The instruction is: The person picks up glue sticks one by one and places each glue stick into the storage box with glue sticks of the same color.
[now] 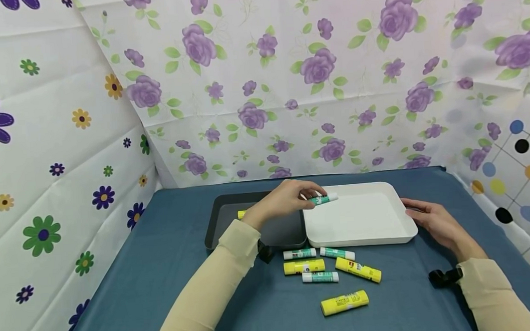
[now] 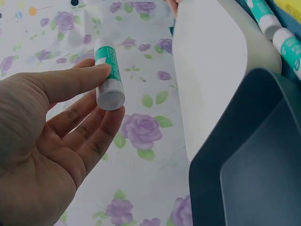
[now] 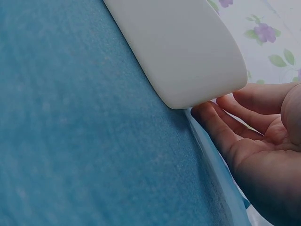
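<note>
My left hand (image 1: 289, 199) holds a green-and-white glue stick (image 1: 323, 199) over the left part of the white tray (image 1: 362, 215). In the left wrist view, the thumb and fingertips pinch that stick, its round white end facing the camera. My right hand (image 1: 439, 224) is at the tray's right side. The right wrist view shows its thumb and extended fingertips against the outer wall of the white tray (image 3: 188, 52), holding nothing else. Beside it on the left stands the dark grey tray (image 1: 273, 230), partly covered by my left arm, with the end of a yellow stick (image 1: 241, 214) inside.
In front of the trays, three green-and-white glue sticks (image 1: 320, 277) and three yellow glue sticks (image 1: 344, 303) lie scattered on the blue tablecloth (image 1: 254, 306). Flowered sheets (image 1: 251, 76) hang behind and to the left. A patterned sheet (image 1: 521, 172) hangs at the right.
</note>
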`<state>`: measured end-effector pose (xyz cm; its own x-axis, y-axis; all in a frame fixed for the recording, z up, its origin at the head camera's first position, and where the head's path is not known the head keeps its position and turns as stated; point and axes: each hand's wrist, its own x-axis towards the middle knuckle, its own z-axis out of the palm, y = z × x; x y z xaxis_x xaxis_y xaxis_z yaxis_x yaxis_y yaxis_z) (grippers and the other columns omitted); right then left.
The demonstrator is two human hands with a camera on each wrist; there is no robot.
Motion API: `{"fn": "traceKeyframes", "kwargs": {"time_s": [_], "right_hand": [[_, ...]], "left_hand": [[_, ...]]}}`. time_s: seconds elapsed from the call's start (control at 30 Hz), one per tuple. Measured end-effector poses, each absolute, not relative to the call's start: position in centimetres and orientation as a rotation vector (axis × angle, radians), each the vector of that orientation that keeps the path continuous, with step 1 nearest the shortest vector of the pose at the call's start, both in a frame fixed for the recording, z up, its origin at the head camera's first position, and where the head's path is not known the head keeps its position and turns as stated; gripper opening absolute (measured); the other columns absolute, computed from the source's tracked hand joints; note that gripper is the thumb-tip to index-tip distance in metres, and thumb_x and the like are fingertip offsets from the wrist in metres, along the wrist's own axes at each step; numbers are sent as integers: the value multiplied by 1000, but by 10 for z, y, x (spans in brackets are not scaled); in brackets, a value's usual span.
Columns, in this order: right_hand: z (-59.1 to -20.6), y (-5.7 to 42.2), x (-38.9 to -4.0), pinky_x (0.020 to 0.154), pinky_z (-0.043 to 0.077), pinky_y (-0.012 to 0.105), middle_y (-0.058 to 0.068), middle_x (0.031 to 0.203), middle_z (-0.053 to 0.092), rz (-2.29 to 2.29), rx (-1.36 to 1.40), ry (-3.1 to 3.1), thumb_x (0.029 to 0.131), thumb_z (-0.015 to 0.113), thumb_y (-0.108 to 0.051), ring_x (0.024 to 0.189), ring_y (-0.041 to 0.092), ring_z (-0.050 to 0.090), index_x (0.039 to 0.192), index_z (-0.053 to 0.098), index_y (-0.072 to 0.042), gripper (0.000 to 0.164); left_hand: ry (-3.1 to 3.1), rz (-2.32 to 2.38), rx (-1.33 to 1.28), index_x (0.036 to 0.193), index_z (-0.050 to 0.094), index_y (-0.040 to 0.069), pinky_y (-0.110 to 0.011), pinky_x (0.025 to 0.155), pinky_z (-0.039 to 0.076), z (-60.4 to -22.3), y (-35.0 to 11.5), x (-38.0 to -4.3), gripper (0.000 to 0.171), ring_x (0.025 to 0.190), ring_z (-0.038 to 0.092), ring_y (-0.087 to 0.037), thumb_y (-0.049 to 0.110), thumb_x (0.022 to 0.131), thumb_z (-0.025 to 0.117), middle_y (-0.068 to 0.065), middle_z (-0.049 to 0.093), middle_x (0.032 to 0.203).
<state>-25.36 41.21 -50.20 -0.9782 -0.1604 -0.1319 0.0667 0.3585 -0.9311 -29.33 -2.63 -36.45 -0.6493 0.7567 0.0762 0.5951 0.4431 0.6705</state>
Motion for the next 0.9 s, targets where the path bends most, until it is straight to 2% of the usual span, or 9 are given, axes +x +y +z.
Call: {"fn": "traceKeyframes", "kwargs": {"time_s": [0.07,0.17,0.27,0.47,0.53,0.6,0.67,0.77,0.9], "right_hand": [[-502,411,-253,99,49,17,30,167,19,-1694,-91,2408,109,55,-41,132,4,48,164,23,0,76],[-501,409,-252,92,47,10,33,166,19,-1727,-99,2394,109,55,-38,114,-15,49,164,23,2,75],[-502,408,-253,90,46,9,33,166,19,-1736,-102,2388,109,55,-38,110,-18,49,163,24,3,75],[-503,407,-254,91,46,10,31,167,20,-1719,-101,2386,109,56,-39,113,-15,46,164,24,2,75],[-503,408,-253,91,46,10,31,167,20,-1708,-100,2393,109,55,-39,116,-13,46,164,24,1,75],[-503,410,-253,94,47,13,30,167,20,-1688,-94,2405,109,54,-40,124,-5,46,164,23,0,75],[-503,411,-253,99,49,18,29,168,19,-1670,-89,2415,109,54,-41,137,12,45,165,23,-1,75],[-503,412,-254,103,49,22,28,168,18,-1655,-81,2420,109,53,-43,150,36,32,165,22,-2,76],[-502,413,-254,99,48,16,28,168,18,-1661,-78,2420,109,54,-45,151,38,29,165,22,-1,78]], "left_hand": [[2460,985,1170,135,70,21,-26,92,55,-364,-23,-297,35,112,65,-13,10,102,69,-2,70,124],[2445,975,1176,134,71,20,-26,93,55,-365,-17,-303,34,114,65,-13,9,102,69,-2,69,124],[2431,964,1179,134,71,18,-26,95,54,-364,-12,-309,34,114,64,-15,9,102,69,-3,69,126],[2412,964,1149,133,71,16,-28,96,54,-364,-2,-322,33,118,64,-17,9,101,69,-5,68,130],[2405,968,1148,134,71,16,-28,96,54,-364,3,-327,33,119,64,-17,8,101,69,-5,68,131],[2400,967,1151,133,72,16,-26,95,54,-365,8,-331,33,118,65,-16,9,101,70,-5,69,130],[2403,955,1150,133,72,16,-25,93,54,-366,13,-336,33,116,65,-15,8,101,70,-5,69,129],[2425,922,1142,131,74,18,-22,90,54,-368,20,-342,33,113,66,-14,8,100,71,-4,70,126],[2447,895,1111,129,75,19,-22,89,54,-371,27,-347,33,113,65,-14,7,99,72,-4,70,126]]}}
